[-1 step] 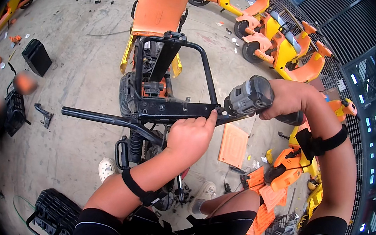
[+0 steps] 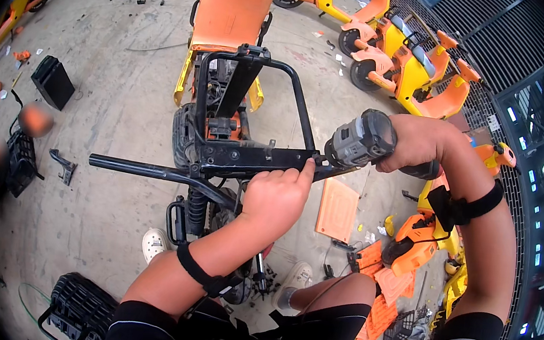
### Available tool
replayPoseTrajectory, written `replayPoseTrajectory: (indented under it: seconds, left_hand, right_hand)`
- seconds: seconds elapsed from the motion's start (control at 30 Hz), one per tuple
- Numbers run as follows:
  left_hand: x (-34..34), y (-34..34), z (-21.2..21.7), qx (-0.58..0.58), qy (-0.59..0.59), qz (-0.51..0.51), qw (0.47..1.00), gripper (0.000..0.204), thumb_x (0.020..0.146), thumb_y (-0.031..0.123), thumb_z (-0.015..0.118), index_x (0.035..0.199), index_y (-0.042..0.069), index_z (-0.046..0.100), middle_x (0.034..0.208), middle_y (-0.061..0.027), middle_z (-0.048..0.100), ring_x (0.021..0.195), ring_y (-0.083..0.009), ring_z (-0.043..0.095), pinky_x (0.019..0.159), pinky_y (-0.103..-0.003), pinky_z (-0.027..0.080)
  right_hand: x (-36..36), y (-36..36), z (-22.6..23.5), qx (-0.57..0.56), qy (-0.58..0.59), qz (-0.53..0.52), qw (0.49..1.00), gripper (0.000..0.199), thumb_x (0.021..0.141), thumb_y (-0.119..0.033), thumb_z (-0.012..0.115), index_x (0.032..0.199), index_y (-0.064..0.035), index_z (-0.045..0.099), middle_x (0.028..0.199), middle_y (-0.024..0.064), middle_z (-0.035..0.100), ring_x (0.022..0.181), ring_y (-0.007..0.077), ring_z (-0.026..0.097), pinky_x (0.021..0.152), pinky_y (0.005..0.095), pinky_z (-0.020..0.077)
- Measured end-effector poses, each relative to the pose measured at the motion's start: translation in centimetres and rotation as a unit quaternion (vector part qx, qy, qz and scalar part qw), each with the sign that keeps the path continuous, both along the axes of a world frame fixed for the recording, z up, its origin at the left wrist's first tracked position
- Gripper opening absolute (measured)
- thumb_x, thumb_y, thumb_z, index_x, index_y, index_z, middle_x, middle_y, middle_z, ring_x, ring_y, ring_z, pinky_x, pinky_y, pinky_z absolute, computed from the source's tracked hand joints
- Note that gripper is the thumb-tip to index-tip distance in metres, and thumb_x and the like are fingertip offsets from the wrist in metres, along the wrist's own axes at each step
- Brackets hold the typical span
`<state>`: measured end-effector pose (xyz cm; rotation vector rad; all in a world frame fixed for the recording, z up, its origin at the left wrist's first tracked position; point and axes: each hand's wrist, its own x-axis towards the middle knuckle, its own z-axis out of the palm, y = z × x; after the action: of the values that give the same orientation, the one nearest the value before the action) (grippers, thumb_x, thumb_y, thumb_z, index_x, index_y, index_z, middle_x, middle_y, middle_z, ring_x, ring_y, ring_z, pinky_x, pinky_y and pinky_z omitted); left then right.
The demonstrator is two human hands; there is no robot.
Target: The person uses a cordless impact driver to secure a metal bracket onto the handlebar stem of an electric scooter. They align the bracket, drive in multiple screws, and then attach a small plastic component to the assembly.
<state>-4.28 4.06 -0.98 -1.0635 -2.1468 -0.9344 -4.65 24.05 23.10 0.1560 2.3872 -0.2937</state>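
Above the floor point(image 2: 110, 215), the power tool point(image 2: 360, 140) stays put.

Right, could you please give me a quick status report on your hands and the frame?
Right hand holding grey power drill, nose beside black frame. Left hand touching frame. Possible obstruction: left fingertip close to drill nose.

Open floor point(image 2: 124, 104) left of the black frame point(image 2: 249, 158): clear passage. Black bar point(image 2: 130, 167) juts leftward across the near side. Drill point(image 2: 360, 140) and right hand point(image 2: 416, 145) obstruct the frame's right end; left hand point(image 2: 275, 199) blocks its near edge.
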Motion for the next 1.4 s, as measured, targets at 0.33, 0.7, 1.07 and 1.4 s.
replayPoseTrajectory:
  seconds: [0.33,0.7,1.07,1.4]
  left_hand:
    - [-0.1,-0.4,-0.1,-0.017,-0.006,0.001,1.000,0.041,0.079,0.012,0.066,0.119,0.008,0.075,0.065,-0.0003,0.057,0.058,-0.0181,0.064,0.053,-0.033,0.050]
    - [0.1,-0.4,0.1,-0.019,0.001,0.002,1.000,0.039,0.079,0.012,0.068,0.117,0.009,0.076,0.065,-0.0004,0.059,0.057,-0.0180,0.064,0.053,-0.033,0.050]
    - [-0.2,-0.2,-0.2,0.005,0.004,0.027,1.000,0.033,0.081,0.011,0.070,0.113,0.009,0.076,0.065,-0.0008,0.062,0.058,-0.0190,0.066,0.054,-0.034,0.052]
    - [-0.3,-0.4,-0.1,0.044,-0.033,0.023,0.998,0.022,0.086,0.012,0.072,0.107,0.007,0.075,0.069,-0.0047,0.065,0.060,-0.0247,0.067,0.056,-0.036,0.054]
  right_hand:
    - [-1.4,-1.8,0.1,0.109,0.066,0.209,0.970,0.054,0.065,-0.012,0.080,0.117,-0.0079,0.070,0.098,0.0126,0.075,0.090,0.0329,0.072,0.082,0.0411,0.0565]
    - [-0.8,1.2,-0.8,0.064,0.061,0.164,0.982,0.054,0.067,-0.012,0.081,0.120,-0.0087,0.070,0.103,0.0139,0.075,0.094,0.0281,0.073,0.085,0.0386,0.0564]
    - [1.0,2.9,-2.3,0.010,0.077,0.075,0.994,0.035,0.072,-0.011,0.079,0.103,-0.0034,0.066,0.088,0.0076,0.071,0.079,0.0179,0.064,0.075,0.0362,0.0539]
    - [-1.5,-2.2,0.1,0.132,0.046,0.134,0.981,0.035,0.070,-0.014,0.077,0.104,-0.0056,0.073,0.090,0.0155,0.074,0.082,0.0253,0.071,0.076,0.0398,0.0553]
